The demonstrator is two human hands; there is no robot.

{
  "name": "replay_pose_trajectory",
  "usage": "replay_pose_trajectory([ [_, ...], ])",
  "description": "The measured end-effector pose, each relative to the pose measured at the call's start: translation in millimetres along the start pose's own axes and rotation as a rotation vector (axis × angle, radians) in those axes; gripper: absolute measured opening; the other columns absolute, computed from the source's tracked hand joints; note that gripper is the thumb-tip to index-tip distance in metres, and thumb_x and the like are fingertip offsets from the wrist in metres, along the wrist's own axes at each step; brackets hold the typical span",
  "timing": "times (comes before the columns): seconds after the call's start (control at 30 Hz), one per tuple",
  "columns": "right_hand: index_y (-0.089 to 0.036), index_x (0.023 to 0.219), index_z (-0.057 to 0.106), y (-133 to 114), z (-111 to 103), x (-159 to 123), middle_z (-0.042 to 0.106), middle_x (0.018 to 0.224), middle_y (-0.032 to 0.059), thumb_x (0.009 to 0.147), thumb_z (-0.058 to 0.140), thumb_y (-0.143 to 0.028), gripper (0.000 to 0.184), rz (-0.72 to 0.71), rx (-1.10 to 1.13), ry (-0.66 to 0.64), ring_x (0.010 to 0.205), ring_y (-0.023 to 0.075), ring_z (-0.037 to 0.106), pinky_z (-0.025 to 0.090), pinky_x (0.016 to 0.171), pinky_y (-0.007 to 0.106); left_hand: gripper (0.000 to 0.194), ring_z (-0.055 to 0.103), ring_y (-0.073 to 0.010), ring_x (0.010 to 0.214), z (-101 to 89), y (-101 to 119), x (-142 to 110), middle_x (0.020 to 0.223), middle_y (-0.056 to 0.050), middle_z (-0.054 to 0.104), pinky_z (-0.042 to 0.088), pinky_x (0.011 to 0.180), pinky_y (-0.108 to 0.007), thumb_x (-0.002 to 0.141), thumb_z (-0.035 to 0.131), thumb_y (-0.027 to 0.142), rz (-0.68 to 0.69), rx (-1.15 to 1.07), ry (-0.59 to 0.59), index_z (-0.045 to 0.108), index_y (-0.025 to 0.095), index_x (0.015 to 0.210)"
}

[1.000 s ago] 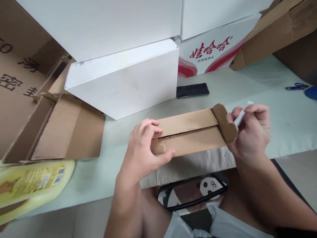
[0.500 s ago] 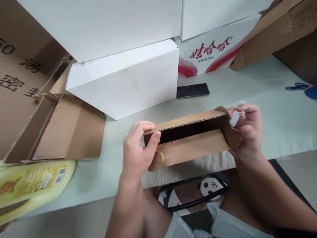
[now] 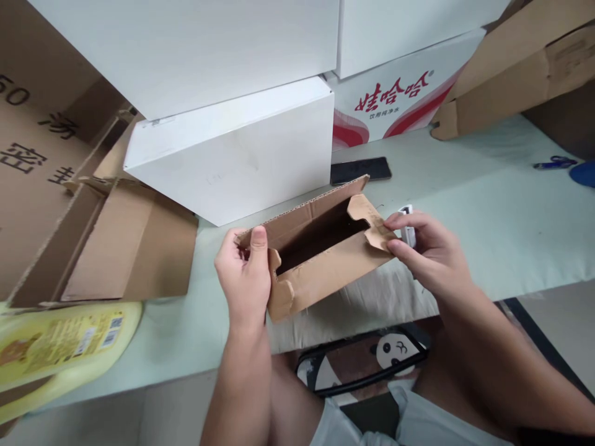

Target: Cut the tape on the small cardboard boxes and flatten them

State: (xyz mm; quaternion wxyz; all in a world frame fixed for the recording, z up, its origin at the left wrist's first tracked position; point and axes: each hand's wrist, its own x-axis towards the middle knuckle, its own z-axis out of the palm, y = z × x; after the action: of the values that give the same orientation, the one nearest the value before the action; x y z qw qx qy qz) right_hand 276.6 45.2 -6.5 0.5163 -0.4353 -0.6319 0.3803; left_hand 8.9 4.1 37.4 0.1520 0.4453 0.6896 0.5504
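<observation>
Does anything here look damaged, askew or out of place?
Yes. The small cardboard box between the left hand and right hand has ragged, torn flap edges at both ends. A yellow bottle lies on its side at the table edge.

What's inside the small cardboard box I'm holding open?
The small cardboard box shows only a dark, shadowed hollow with bare cardboard walls; nothing is visible in it. Its floor and far corners are hidden by the near wall and flaps. The left hand and right hand grip its ends.
</observation>
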Motion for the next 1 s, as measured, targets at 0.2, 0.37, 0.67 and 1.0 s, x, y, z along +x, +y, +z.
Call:
replay_pose_trajectory([
  [0.2,-0.031,0.098,0.075,-1,1,1,0.073,0.093,-0.0011,0.083,0.078,-0.026,0.016,-0.073,-0.159,-0.016,0.082,0.0197,0.065,0.045,0.071,0.034,0.011,0.072,-0.0173,0.088,-13.3,4,-1,0.100,-0.002,0.076,0.058,0.077,-0.031,0.095,0.062,0.022,0.403,0.093,-0.219,0.071,0.024,0.089],
  [0.37,-0.030,0.100,0.074,-1,3,0,0.073,0.095,-0.0008,0.083,0.077,-0.027,0.018,-0.036,-0.161,-0.029,0.083,0.0198,0.064,0.043,0.068,0.032,0.018,0.070,-0.0336,0.112,-24.2,17,-13,0.123,-0.012,0.074,0.060,0.095,-0.052,0.086,0.070,0.029,0.494,0.450,-0.513,0.065,0.021,0.101],
  [0.67,-0.032,0.109,0.074,4,2,-4,0.070,0.105,0.0021,0.095,0.069,-0.028,0.015,-0.062,0.002,0.010,0.091,0.0197,0.064,0.050,0.068,0.031,0.075,0.052,-0.0499,0.138,-19.2,14,-17,0.154,-0.015,0.056,0.040,0.115,-0.075,0.069,0.092,0.039,0.373,0.598,-0.590,0.067,0.036,0.140],
  [1.0,-0.035,0.127,0.071,8,1,-2,0.066,0.111,0.0084,0.096,0.064,-0.059,0.040,0.048,0.178,0.076,0.100,0.0253,0.066,0.052,0.052,0.029,0.070,0.062,-0.0372,0.140,0.3,-11,-3,0.128,-0.009,0.078,0.055,0.115,-0.048,0.077,0.077,0.074,-0.473,-0.709,-0.498,0.073,0.025,0.126],
])
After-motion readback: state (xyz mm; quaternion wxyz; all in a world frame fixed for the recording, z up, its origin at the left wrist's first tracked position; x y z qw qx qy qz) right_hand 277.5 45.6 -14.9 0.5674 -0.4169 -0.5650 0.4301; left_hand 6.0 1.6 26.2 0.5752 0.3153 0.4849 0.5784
